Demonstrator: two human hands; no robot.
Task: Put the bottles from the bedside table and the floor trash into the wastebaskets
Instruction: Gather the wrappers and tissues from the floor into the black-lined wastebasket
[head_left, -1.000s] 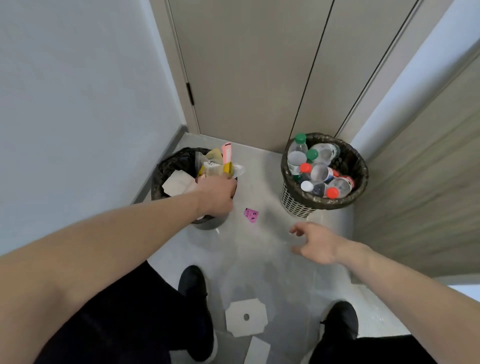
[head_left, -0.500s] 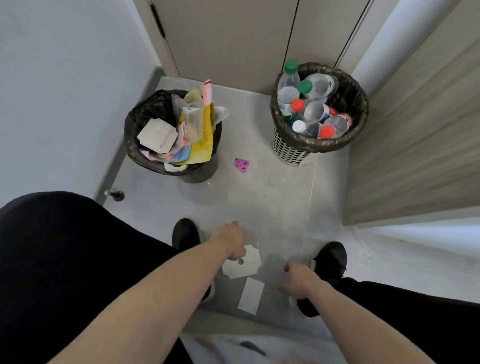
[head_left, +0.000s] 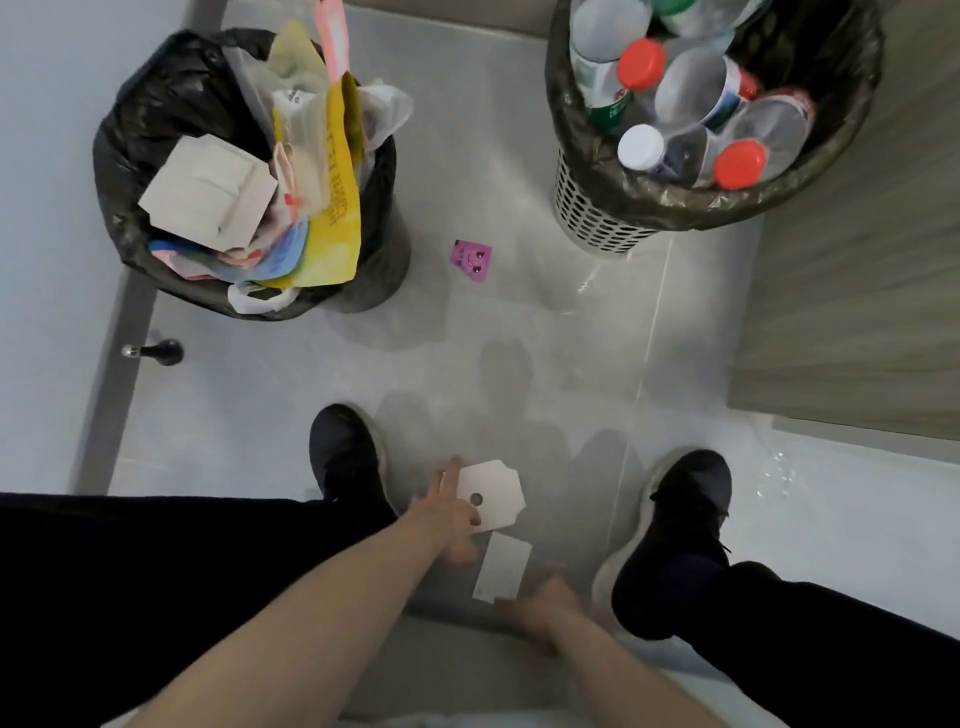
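My left hand (head_left: 447, 514) reaches down between my shoes, its spread fingers touching the left edge of a white octagonal paper with a hole (head_left: 493, 493) on the floor. My right hand (head_left: 540, 608), blurred, is at the lower edge of a white rectangular card (head_left: 503, 567), fingers loosely extended. A small pink wrapper (head_left: 471, 260) lies on the floor between the two wastebaskets. The black-bagged wastebasket (head_left: 119, 156) at the upper left is stuffed with paper and wrappers. The mesh wastebasket (head_left: 587, 223) at the upper right holds several plastic bottles (head_left: 691, 93).
My two black shoes (head_left: 348, 457) (head_left: 675, 540) stand either side of the papers. A door stopper (head_left: 156, 352) sticks out of the floor by the left wall. A wooden cabinet side (head_left: 857, 260) bounds the right. Grey tile floor lies between the wastebaskets.
My view has tipped down and moved closer to the floor. My left hand came away from the black-bagged wastebasket and dropped to the octagonal paper; my right hand dropped to the rectangular card.
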